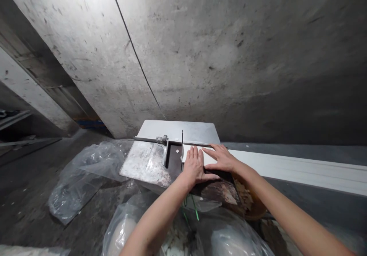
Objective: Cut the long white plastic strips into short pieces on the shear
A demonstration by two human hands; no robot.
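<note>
Both my hands lie on a small cutting table (137,160) with a thin upright blade (182,139), like a table saw. A long white strip (292,166) runs in from the right, its left end beside the blade. My left hand (195,168) rests flat over the strip's near edge, fingers stretched, just right of the blade. To its right, my right hand (222,158) lies on the strip with fingers spread, partly hiding it. A metal stop (163,141) is fixed on a bar left of the blade. One small white offcut (177,151) lies between stop and blade.
A concrete wall (200,57) rises behind the table. Clear plastic bags (123,225) with pale contents stand below its front edge, near green straps (195,208). Crumpled plastic sheeting (83,179) covers floor at left. An orange-brown tub (254,206) sits under the right side.
</note>
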